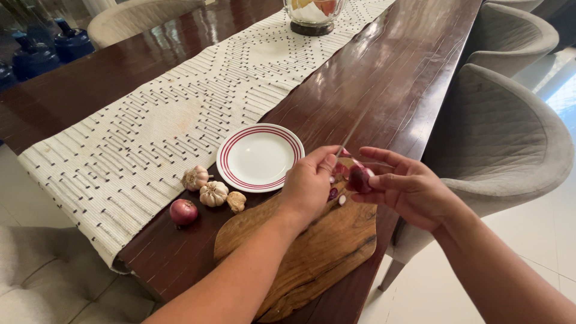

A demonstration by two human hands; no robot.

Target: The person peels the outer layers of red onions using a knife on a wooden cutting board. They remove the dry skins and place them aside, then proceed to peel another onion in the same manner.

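We see a white round plate with red rim rings point(260, 157) beside a cream patterned woven runner point(180, 114) on the dark wooden worktop point(384, 78), with three pale garlic bulbs point(213, 193) and grey padded chairs point(501, 138) nearby.

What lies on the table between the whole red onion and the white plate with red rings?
In the head view, garlic bulbs lie between the red onion and the plate, on the dark wooden table.

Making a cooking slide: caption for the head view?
Left hand with knife peels a red onion in the right hand over a board.
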